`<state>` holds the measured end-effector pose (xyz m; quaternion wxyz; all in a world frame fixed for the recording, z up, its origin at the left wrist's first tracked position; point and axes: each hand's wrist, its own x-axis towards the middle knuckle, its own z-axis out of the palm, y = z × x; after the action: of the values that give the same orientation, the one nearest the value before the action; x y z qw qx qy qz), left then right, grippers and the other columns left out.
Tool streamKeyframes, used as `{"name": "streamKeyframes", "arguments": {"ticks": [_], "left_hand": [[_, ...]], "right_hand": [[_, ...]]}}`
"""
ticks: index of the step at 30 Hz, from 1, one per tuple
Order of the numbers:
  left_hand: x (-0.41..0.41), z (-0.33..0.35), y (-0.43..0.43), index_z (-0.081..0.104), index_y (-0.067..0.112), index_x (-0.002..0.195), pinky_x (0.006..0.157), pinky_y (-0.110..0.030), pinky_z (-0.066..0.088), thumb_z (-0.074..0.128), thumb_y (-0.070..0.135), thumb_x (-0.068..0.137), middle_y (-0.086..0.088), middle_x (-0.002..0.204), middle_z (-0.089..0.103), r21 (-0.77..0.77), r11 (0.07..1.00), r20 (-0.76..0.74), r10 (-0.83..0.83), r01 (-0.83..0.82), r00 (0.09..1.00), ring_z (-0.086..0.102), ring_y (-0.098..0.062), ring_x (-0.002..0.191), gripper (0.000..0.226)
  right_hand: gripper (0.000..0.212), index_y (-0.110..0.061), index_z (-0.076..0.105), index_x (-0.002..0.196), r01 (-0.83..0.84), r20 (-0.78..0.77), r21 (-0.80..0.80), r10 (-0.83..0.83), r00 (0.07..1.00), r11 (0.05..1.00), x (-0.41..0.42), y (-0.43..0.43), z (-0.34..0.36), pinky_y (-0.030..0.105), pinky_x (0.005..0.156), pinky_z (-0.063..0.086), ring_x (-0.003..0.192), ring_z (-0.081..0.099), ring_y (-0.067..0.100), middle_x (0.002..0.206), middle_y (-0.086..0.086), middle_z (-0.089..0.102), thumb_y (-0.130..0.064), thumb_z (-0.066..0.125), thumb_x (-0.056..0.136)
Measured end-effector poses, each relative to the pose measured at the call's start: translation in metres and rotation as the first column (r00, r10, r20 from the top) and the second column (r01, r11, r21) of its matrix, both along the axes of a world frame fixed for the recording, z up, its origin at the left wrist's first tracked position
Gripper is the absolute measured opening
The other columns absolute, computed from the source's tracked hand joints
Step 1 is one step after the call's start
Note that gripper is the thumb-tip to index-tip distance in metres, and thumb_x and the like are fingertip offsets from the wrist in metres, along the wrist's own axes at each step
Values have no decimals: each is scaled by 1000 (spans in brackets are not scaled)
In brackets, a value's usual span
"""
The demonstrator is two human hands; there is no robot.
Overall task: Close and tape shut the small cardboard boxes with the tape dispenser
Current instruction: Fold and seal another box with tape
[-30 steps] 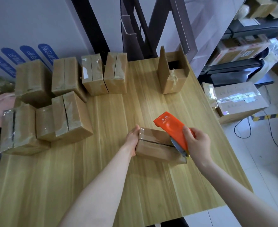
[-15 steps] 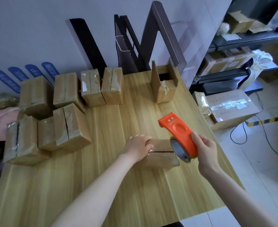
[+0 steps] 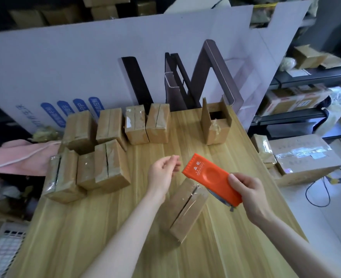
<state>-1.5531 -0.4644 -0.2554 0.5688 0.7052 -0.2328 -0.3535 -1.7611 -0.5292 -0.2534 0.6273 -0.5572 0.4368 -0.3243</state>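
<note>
Right grip (image 3: 248,194) clasps the tape dispenser (image 3: 207,175); left grip (image 3: 162,173) hangs loose, empty. Between them the taped box (image 3: 185,209) lies on the surface (image 3: 125,227) — light, stiff cardboard, I judge — best held by its sides.

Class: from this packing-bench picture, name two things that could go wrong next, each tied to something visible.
1. The tape on the near box looks crinkled at its far end; it may lift.
2. The tape dispenser in the right hand points toward the open left hand; its toothed edge might nick it.
</note>
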Motion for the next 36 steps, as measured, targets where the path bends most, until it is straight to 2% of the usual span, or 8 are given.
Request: {"name": "streamKeyframes", "arguments": {"ticks": [4, 7, 14, 20, 25, 28, 32, 36], "left_hand": [[0, 21, 0, 73, 18, 84, 60, -12, 49, 70, 25, 87, 6, 76, 72, 13, 989, 21, -146, 145, 989, 64, 2, 65, 8], [-3, 21, 1, 74, 17, 79, 60, -17, 49, 71, 19, 86, 5, 71, 71, 15, 994, -5, -110, 110, 994, 62, -5, 63, 8], [5, 27, -11, 68, 16, 79, 54, -18, 47, 60, 23, 94, 7, 62, 66, 177, 975, -330, -71, 135, 941, 59, -6, 54, 18], [15, 34, -36, 68, 15, 77, 54, -18, 51, 69, 36, 85, 6, 61, 68, 176, 962, -380, -131, 210, 916, 61, -5, 54, 22], [9, 22, -56, 60, 15, 73, 46, -13, 41, 65, 1, 88, 5, 60, 63, 250, 950, -212, -133, 186, 968, 54, -4, 55, 21], [10, 9, -62, 60, 10, 72, 41, -10, 36, 58, -10, 87, -2, 70, 64, 275, 948, -133, -125, 158, 983, 55, -3, 46, 25], [47, -9, -54, 62, 7, 76, 42, -11, 38, 56, -11, 87, -7, 77, 66, 341, 940, -32, -4, 14, 999, 59, -6, 50, 22], [45, -42, -50, 63, 4, 79, 43, -11, 40, 62, -5, 88, -7, 72, 65, 377, 924, -31, -54, 62, 998, 60, -6, 48, 12]], "right_hand": [[29, -7, 72, 79, -39, -26, -66, 38, 999, 997, 2, 2, 6, 31, 34, 43, 41, 50, 28, 52, 13, 56, -32, 59, 79], [30, -6, 71, 80, -66, -48, -105, 61, 997, 992, 2, 5, 8, 35, 34, 45, 41, 50, 24, 53, 9, 54, -32, 59, 79], [24, -5, 71, 79, -89, -34, -119, 86, 996, 989, -1, 2, 14, 37, 35, 46, 39, 50, 27, 52, 10, 55, -26, 64, 87], [25, -1, 68, 76, -66, -85, -144, 54, 995, 987, 2, -10, 20, 34, 36, 45, 37, 50, 27, 56, 21, 50, -15, 58, 94], [27, -2, 69, 77, -55, -134, -192, 29, 991, 980, 0, -15, 22, 43, 36, 46, 40, 52, 32, 59, 34, 53, -21, 60, 94], [25, -4, 69, 77, -53, -160, -145, 29, 987, 988, -13, -16, 17, 40, 36, 46, 37, 53, 32, 51, 21, 56, -18, 59, 94], [19, -26, 71, 66, -18, -309, -247, -61, 949, 969, -73, -18, 3, 20, 44, 34, 45, 45, 5, 47, -4, 53, -33, 60, 80], [22, -25, 70, 66, -30, -492, -223, -87, 866, 974, -103, -13, -15, 22, 40, 40, 46, 55, 15, 55, 1, 63, -26, 68, 87]]}}
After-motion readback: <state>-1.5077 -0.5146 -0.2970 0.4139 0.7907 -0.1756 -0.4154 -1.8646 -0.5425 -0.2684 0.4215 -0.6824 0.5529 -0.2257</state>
